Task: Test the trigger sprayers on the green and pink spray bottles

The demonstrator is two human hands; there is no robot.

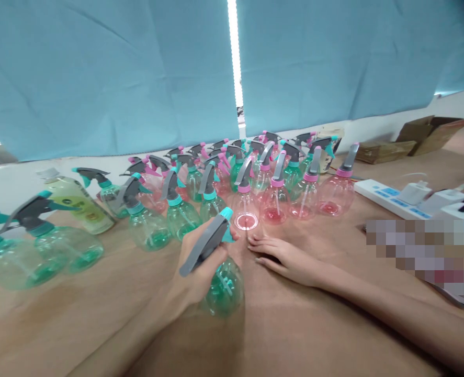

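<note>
Blue cloth (110, 78) hangs behind the brown desk (286, 324), parted by a bright strip of light (235, 63). Near the middle, the left hand (194, 280) has its grip closed round the neck of a green spray bottle (224, 293), whose gray head and turquoise nozzle point away from the person; from this angle I cannot tell whether its base touches the desk. The right hand (284, 256) lies on the desk with its grip slack, fingertips just beside the base of a pink spray bottle (246, 207). More green and pink spray bottles crowd behind. At left stands a yellow-green bottle (83, 204); at right, a white power strip (388, 199) lies before an open cardboard box (431, 137).
</note>
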